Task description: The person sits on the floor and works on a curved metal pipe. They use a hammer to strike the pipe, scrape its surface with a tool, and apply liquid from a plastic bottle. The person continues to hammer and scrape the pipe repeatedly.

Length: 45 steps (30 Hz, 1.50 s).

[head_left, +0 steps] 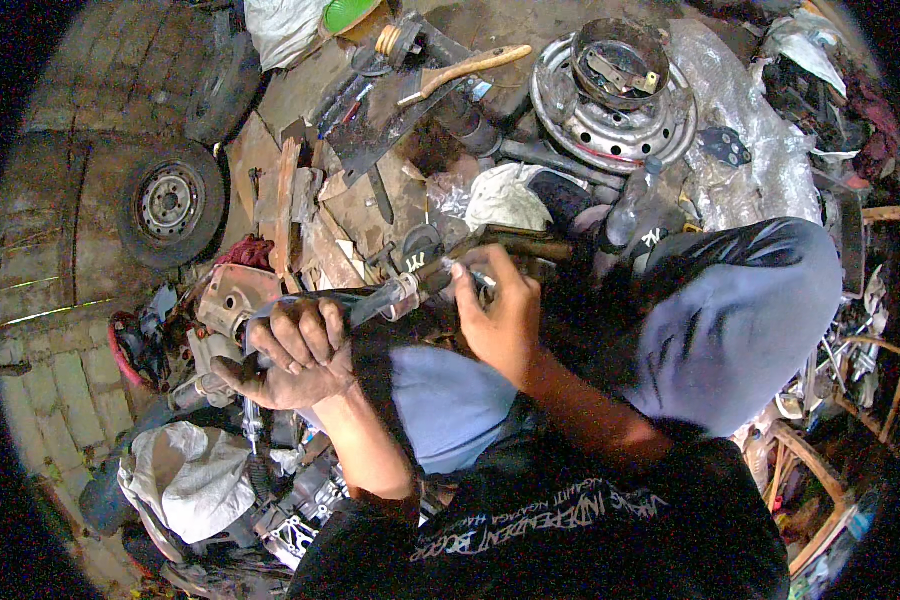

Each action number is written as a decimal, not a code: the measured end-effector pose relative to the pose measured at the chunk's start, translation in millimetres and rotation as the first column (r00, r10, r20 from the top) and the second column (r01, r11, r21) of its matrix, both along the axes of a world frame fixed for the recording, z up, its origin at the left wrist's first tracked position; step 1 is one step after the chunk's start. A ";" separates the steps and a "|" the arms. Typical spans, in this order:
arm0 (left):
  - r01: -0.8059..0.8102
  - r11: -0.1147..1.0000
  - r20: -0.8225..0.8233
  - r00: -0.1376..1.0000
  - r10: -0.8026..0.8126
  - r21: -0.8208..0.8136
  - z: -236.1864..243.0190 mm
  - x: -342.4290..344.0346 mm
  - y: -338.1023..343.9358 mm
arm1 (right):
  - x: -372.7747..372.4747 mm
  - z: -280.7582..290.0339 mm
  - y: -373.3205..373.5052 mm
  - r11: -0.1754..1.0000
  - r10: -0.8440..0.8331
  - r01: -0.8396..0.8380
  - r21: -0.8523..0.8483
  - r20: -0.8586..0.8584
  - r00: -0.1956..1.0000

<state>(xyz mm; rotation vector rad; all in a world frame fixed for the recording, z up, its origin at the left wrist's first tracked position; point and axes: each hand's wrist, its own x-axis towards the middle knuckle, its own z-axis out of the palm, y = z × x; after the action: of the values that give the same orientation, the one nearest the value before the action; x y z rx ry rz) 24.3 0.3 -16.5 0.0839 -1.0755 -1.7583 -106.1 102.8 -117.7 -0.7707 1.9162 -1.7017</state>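
A long, greasy metal shaft lies slantwise across my lap, a shiny collar near its upper right part. My blackened left hand is closed in a fist round the lower left end, which its fingers mostly hide. Close to the collar, my right hand has its thumb and forefinger bent together. A small shiny bit shows at those fingers, too small to name. Beyond them a dark, rod-like part runs off to the right.
Ahead stands a steel wheel rim bearing a round metal bowl. A wooden-handled tool lies among scrap parts. A wheel with a tyre leans on the left wall. A white sack sits at lower left.
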 end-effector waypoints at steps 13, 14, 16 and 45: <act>-0.103 0.990 0.047 0.994 0.099 0.094 -6.2 1.9 -1.9 | -4.6 -26.9 -18.1 0.985 -0.079 0.080 0.152 -0.008 0.997; -0.106 0.990 0.044 0.994 0.102 0.094 -6.7 1.6 -1.6 | -12.1 -31.7 -19.2 0.980 -0.093 0.088 0.178 0.020 0.995; -0.108 0.990 0.037 0.994 0.105 0.096 -9.0 0.0 -1.6 | -8.8 -34.2 -19.4 0.988 -0.082 0.081 0.128 0.001 0.997; -0.298 0.909 0.072 0.954 0.290 0.293 -15.2 12.7 -24.9 | -46.3 -193.1 -26.6 0.841 -0.471 0.437 0.318 0.034 0.882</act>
<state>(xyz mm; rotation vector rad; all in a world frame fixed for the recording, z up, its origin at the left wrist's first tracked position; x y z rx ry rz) 37.0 -24.6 -31.7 0.4383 -0.7585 -1.6336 -152.4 76.3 -310.8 -0.0974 2.3346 -1.5946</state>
